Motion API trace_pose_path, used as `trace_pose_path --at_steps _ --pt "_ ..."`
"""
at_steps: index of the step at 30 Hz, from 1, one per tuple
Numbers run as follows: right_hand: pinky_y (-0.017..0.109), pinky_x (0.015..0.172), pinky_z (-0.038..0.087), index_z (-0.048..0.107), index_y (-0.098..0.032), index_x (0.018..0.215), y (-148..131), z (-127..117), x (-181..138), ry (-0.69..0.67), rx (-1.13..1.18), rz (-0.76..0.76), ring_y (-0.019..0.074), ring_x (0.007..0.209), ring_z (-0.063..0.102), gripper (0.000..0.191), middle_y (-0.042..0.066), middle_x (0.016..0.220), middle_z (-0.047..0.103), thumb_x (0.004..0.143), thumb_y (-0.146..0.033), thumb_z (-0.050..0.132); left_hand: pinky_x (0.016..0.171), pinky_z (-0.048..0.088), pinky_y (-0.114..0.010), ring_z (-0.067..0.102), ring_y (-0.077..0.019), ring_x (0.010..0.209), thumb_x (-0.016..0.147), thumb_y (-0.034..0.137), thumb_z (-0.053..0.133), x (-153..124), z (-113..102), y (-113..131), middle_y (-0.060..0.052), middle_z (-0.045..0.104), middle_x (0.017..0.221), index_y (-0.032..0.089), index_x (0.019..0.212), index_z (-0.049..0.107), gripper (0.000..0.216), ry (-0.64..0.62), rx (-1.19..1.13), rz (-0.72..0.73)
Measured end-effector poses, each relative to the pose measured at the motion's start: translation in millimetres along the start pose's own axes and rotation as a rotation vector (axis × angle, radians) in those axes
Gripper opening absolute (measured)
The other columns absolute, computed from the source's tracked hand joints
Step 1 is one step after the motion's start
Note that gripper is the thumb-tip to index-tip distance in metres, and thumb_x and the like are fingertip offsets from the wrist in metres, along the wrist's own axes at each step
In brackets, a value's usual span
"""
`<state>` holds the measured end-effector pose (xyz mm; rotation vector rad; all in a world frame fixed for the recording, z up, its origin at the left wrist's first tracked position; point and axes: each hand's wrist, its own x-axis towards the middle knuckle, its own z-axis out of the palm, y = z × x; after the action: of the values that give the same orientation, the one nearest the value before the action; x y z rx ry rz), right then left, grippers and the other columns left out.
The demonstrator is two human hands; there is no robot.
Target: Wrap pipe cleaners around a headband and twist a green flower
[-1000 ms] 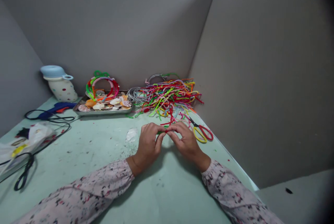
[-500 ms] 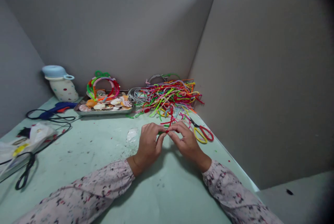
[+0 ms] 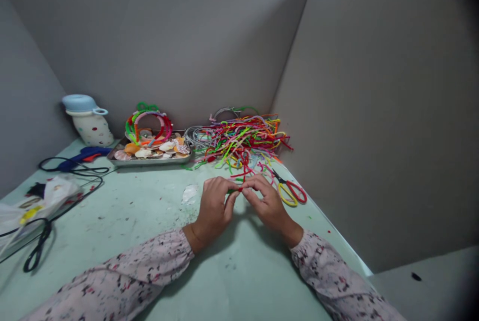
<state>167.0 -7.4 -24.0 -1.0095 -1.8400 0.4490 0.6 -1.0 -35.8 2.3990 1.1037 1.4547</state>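
Note:
My left hand (image 3: 217, 204) and my right hand (image 3: 267, 204) meet fingertip to fingertip above the table. Between their pinched thumbs and forefingers is a short piece of red and green pipe cleaner (image 3: 240, 189); the fingers hide most of it. Just beyond the hands lies a big tangled heap of coloured pipe cleaners (image 3: 247, 136), with loose red and pink strands reaching toward my fingers. Scissors (image 3: 288, 190) with one yellow and one red handle lie close to the right of my right hand.
A metal tray (image 3: 149, 162) of seashells (image 3: 167, 146) bears several fuzzy coloured hoops (image 3: 164, 126). Coiled silver wire (image 3: 200, 135) sits beside it. Further left are a spotted bottle (image 3: 92, 128), a blue glue gun (image 3: 80, 156), black cable (image 3: 43, 239) and a white plastic bag (image 3: 62, 189). Walls close the back and right.
The hands keep their pinch on the pipe cleaner in nearly the same place. The whole view has shifted very slightly; nothing on the table has visibly moved.

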Motion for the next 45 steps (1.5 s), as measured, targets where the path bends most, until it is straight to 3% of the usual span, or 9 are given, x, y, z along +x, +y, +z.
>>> trace_pose_path --at_steps 12,45 --pt "0.032 0.077 0.042 0.063 -0.019 0.082 0.8 1.1 -1.0 -0.027 0.060 0.073 0.0176 0.083 0.054 0.016 0.003 0.083 0.057 0.090 -0.026 0.051 0.080 0.037 -0.037 0.052 -0.0191 0.085 0.088 0.019 0.049 -0.7 0.1 0.3 -0.004 0.059 0.086 0.020 0.093 0.055 0.007 -0.012 0.004 0.006" --pt "0.031 0.074 0.040 0.057 -0.019 0.070 1.9 0.0 0.7 -0.076 0.197 0.138 0.0169 0.077 0.051 0.022 0.002 0.076 0.054 0.089 -0.024 0.047 0.079 0.037 -0.038 0.051 -0.0194 0.082 0.088 0.021 0.050 -0.4 0.3 0.4 -0.004 0.060 0.084 0.019 0.092 0.055 0.006 -0.036 0.010 0.033"
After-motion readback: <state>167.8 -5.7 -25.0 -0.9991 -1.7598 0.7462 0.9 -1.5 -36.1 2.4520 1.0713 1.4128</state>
